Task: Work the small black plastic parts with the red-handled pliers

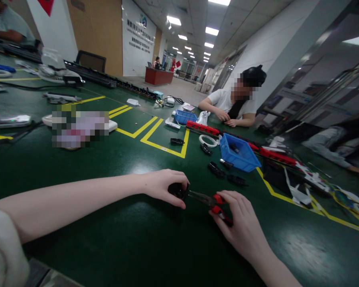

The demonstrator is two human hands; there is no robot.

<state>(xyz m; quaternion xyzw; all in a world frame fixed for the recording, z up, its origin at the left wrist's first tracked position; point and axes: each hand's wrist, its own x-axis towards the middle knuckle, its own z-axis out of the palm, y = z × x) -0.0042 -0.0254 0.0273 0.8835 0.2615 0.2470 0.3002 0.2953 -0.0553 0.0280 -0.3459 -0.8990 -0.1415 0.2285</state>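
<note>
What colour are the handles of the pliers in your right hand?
Red with black, on the pliers in the right hand; head view.

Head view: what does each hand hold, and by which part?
Left hand grips a small black part around its body; right hand holds pliers by the red handles, nose at the part.

Long green desk [113, 159] marked with yellow tape lines [164, 148], wood-panelled wall [95, 32] far left, white lettered wall [137, 36] beside it, red reception counter [158, 75] far off, bright ceiling panels [211, 31]
</note>
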